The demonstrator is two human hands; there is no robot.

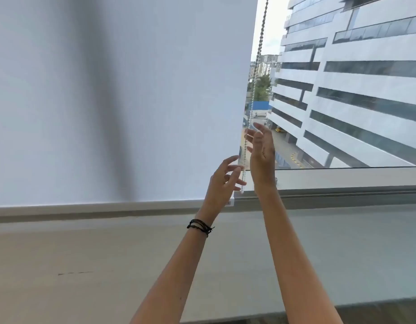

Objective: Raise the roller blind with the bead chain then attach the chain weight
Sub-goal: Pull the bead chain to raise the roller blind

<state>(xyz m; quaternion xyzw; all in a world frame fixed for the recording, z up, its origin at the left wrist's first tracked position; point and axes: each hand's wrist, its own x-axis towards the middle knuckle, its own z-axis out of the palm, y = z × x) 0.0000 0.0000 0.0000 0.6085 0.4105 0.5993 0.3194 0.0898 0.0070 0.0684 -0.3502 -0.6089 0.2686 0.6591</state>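
Observation:
A white roller blind (122, 97) hangs fully down over the left part of the window, its bottom bar (108, 206) just above the sill. The metal bead chain (256, 73) drops along the blind's right edge and ends in a loop near the sill. My left hand (222, 183), with dark bracelets on the wrist, is just left of the chain's lower end, fingers spread and close to the beads. My right hand (260, 148) is just right of the chain and higher up, fingers apart. Neither hand clearly grips the chain. No chain weight shows.
A wide pale window sill (108, 265) stretches below the blind. The window frame (342, 183) runs along the right. Through the bare glass I see a large white building (354, 90) and a street below.

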